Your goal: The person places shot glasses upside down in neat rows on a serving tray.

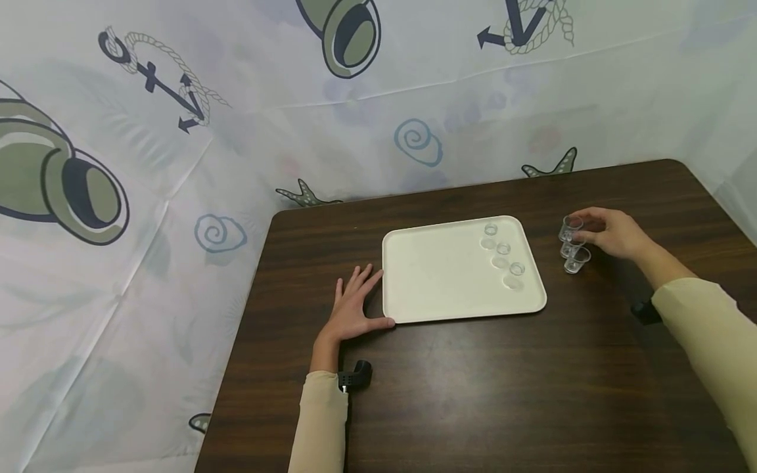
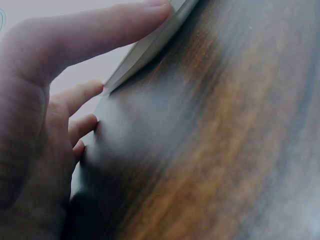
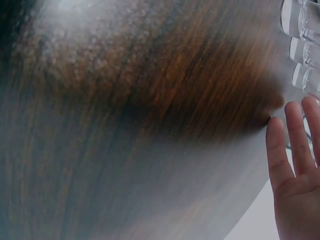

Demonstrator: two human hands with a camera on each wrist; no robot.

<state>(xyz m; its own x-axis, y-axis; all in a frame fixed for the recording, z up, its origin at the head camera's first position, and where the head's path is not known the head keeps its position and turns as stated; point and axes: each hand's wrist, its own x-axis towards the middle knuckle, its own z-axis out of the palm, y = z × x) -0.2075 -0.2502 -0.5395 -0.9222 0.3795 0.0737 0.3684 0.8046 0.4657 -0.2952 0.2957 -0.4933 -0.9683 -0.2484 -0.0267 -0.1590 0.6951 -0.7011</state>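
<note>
As the left wrist carries a black device [image 1: 357, 374] above the table [image 1: 449, 407], the left hand [image 1: 349, 316] is found spread, gripping nothing. Its thumb rests on the near left corner of the tray [image 1: 432, 276], its index finger meets the left edge, and the other fingers lie outside that edge.

Beyond the tray's right edge, on the table and short of the table's right edge, three clear glasses stand close together in a row: near glass [image 1: 576, 261], middle glass [image 1: 568, 250] and far glass [image 1: 568, 230]. Whether they touch one another cannot be told. At the row's far end, the right hand [image 1: 618, 234] appears to pinch the far glass between thumb and index finger; its remaining fingers extend, as the right wrist view shows. Three tray glasses [image 1: 503, 249] form a matching row inside the tray's right edge, reaching towards its far right corner.

In this inspector's judgement, the step in hand is handling the far glass; lifting or setting down cannot be determined. The next move calls for a light grip, clearance from the middle glass, and a steady tray.

Past the table's far edge hangs a printed cloth [image 1: 254, 164].
</note>
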